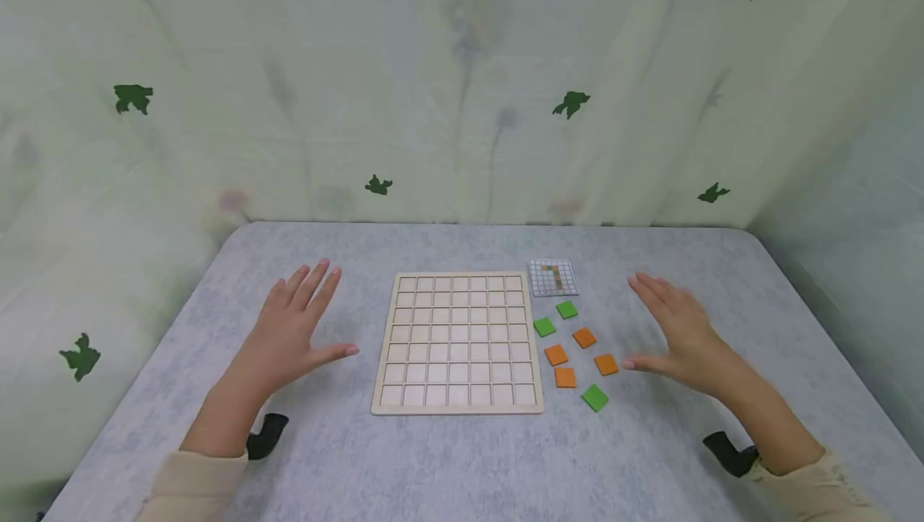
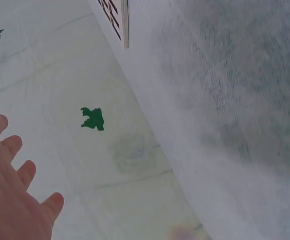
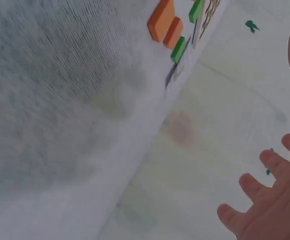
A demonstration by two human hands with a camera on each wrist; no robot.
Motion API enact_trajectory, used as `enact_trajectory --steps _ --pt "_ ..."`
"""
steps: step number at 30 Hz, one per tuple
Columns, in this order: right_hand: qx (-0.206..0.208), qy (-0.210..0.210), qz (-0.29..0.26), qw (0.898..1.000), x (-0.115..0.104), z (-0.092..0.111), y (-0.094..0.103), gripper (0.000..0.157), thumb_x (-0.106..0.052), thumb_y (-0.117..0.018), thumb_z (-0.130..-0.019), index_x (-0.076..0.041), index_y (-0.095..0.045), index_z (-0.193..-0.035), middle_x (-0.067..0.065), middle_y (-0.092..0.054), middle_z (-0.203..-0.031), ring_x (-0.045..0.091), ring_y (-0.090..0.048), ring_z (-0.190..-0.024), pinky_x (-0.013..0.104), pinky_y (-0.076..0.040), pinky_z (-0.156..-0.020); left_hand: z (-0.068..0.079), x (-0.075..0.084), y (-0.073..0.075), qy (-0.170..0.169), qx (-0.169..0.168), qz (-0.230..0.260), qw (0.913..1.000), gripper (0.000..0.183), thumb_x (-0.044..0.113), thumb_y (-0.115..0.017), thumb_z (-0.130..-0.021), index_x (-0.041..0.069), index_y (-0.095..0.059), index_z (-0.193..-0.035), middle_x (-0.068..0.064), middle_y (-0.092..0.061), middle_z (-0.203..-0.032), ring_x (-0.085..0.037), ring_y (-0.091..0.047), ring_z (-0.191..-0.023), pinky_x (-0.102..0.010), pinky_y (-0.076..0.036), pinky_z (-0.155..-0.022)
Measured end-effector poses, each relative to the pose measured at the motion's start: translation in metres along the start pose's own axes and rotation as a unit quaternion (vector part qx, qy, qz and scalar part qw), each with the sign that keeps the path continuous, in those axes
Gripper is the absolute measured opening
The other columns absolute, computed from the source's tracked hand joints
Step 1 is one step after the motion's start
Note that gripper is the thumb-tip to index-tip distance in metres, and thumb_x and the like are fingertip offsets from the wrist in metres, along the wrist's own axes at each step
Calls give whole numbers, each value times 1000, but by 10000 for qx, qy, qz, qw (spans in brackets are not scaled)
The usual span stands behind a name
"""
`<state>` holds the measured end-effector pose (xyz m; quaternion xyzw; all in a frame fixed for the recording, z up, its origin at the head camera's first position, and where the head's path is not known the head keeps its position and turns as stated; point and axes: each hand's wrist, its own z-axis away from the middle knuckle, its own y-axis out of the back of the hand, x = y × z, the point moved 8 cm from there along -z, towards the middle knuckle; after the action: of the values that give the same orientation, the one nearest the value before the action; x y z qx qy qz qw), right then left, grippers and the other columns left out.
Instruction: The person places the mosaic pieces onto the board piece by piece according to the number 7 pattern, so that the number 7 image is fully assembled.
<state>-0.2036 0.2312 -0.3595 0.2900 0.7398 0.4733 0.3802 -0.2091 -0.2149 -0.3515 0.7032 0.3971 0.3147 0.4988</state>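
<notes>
From my head, I see my left hand (image 1: 292, 337) spread wide to the left of a pale gridded board (image 1: 458, 410), its thumb pointing toward the frame but apart from it. My right hand (image 1: 682, 337) is also held wide, fingers angled inward, its thumb tip near one of the orange tiles (image 1: 606, 364). Four orange and three green tiles (image 1: 595, 398) lie scattered on the worktop (image 1: 462, 466), between the board and my right hand. A small patterned card (image 1: 553, 277) lies just beside the board's far right corner.

From my left wrist, my fingers stand apart in front of the pale backdrop (image 2: 59, 150); a corner of the board shows at the top.

From my right wrist, my fingers are likewise splayed, with orange and green tiles near the top and the board's edge behind them.
</notes>
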Motion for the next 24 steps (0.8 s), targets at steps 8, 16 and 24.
enact_trajectory --steps 8,16,24 --pt "-1043 -843 -1847 9736 9 7 -53 85 -25 -76 -72 -5 -29 -140 18 -32 -138 36 -35 -120 52 -33 -93 -9 7 -35 494 -274 1752 9829 105 52 -69 -72 13 -6 -146 -9 -7 -149 -33 -7 -133 -57 -15 -99" --pt "-1217 -887 -2145 9650 17 11 -77 56 -24 -72 -77 -2 -50 -124 9 -54 -118 24 -51 -101 42 -42 -85 -9 12 -73 1161 -867 3346 9312 98 39 -71 -75 16 -7 -146 -9 -9 -149 -31 -6 -134 -55 -14 -101" --pt "-1211 -919 -1868 9706 18 12 -79 30 -18 -71 -78 -9 -61 -104 -3 -56 -101 17 -52 -94 34 -44 -82 -2 8 -99 1331 -1246 3719 9102 85 39 -68 -78 8 -23 -143 -16 -24 -144 -34 -17 -131 -52 -17 -102"
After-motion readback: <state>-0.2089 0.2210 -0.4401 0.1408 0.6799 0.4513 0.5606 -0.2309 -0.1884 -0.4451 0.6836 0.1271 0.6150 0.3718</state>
